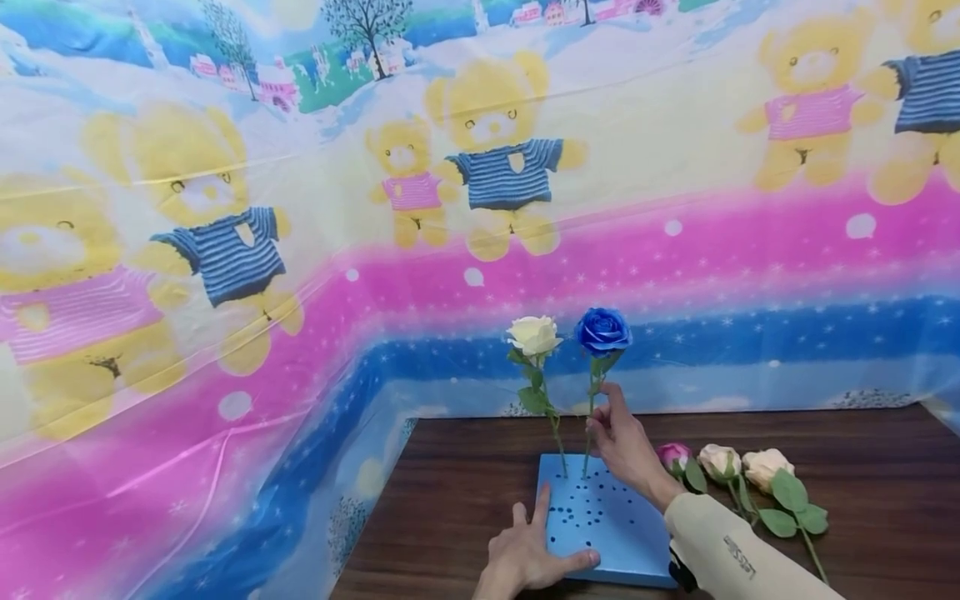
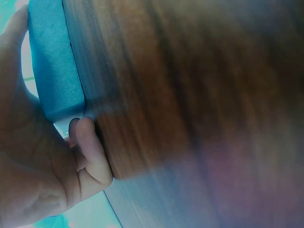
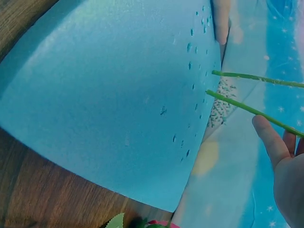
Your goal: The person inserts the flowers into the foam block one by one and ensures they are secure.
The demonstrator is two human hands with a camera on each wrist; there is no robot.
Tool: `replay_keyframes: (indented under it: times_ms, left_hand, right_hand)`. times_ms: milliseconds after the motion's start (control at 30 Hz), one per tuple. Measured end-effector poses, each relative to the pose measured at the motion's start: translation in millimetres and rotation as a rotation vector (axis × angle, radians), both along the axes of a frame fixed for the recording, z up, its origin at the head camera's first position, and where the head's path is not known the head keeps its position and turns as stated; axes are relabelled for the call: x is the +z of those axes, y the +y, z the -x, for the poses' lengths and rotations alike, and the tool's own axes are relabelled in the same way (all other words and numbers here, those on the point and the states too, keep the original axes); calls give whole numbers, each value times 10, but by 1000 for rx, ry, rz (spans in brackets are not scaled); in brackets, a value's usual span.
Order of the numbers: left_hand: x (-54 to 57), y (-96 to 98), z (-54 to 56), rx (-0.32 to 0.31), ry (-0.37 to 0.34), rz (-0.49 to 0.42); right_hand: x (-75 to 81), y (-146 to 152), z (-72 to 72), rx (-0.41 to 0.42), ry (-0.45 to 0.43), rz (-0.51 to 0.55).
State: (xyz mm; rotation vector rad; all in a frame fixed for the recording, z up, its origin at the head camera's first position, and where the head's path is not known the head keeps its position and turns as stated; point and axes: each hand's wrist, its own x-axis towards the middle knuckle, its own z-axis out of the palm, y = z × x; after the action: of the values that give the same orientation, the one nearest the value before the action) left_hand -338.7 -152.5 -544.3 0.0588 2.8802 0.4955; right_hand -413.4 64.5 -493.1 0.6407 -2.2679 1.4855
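Note:
A blue rose [image 1: 604, 332] stands upright in a light-blue foam block [image 1: 611, 546] dotted with small holes. My right hand [image 1: 628, 446] pinches its green stem between thumb and fingers. In the right wrist view the lower end of that stem [image 3: 240, 105] meets the foam surface. Beside it, a white rose [image 1: 535, 336] stands in the same block, leaning slightly left. My left hand [image 1: 525, 557] rests spread at the block's front left, the index finger along the left edge and the thumb over the top. The left wrist view shows the foam's side [image 2: 57, 61] against this hand.
On the dark wooden table [image 1: 442, 483], right of the block, lie a pink rose [image 1: 675, 456], a pale pink rose [image 1: 720, 462] and a cream rose [image 1: 767, 468] with leafy stems. A printed bear curtain [image 1: 637, 275] hangs behind the table and along its left side.

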Motion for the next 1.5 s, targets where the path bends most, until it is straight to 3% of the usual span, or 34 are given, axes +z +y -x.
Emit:
replay_keyframes:
  times_ms: [433, 700, 1233, 1500]
  left_hand:
    - [3, -5, -6, -17, 14, -2]
    - [16, -16, 16, -14, 18, 0]
    - [1, 8, 26, -9, 1, 10]
    - [0, 10, 31, 0, 0, 21]
  right_hand:
    - [-38, -58, 62, 6, 1, -41]
    - [-77, -103, 92, 34, 56, -111]
    - [-194, -43, 65, 12, -68, -102]
    - [-179, -53, 53, 31, -105, -87]
